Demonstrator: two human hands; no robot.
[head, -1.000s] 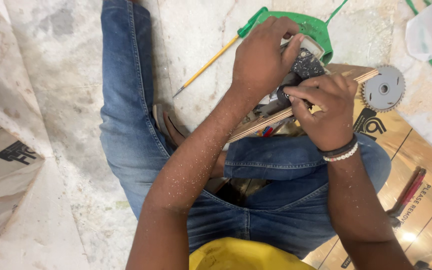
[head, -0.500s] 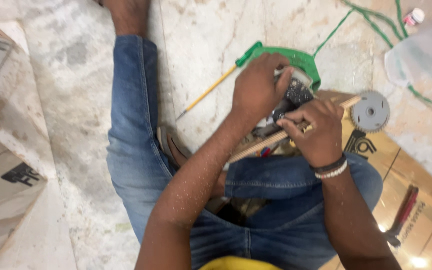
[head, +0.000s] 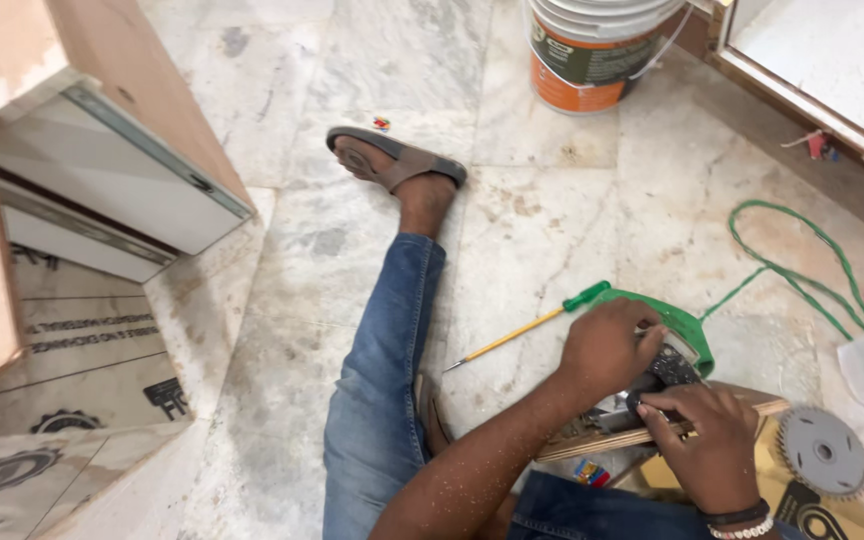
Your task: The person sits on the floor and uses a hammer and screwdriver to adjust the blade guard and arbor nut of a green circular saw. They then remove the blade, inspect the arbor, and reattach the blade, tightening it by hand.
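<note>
Hands on the green power saw (head: 687, 330): left hand (head: 607, 345) clenched over its body, right hand (head: 712, 440) gripping beneath.

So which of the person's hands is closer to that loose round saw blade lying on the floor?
The right. The right hand sits just beside the saw blade, apart from it, working on the green power tool. The left hand lies farther off, on the tool's far side.

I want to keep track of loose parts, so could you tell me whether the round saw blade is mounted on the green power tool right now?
No, the round saw blade lies loose on the floor to the right of the green power tool, apart from both hands.
</note>
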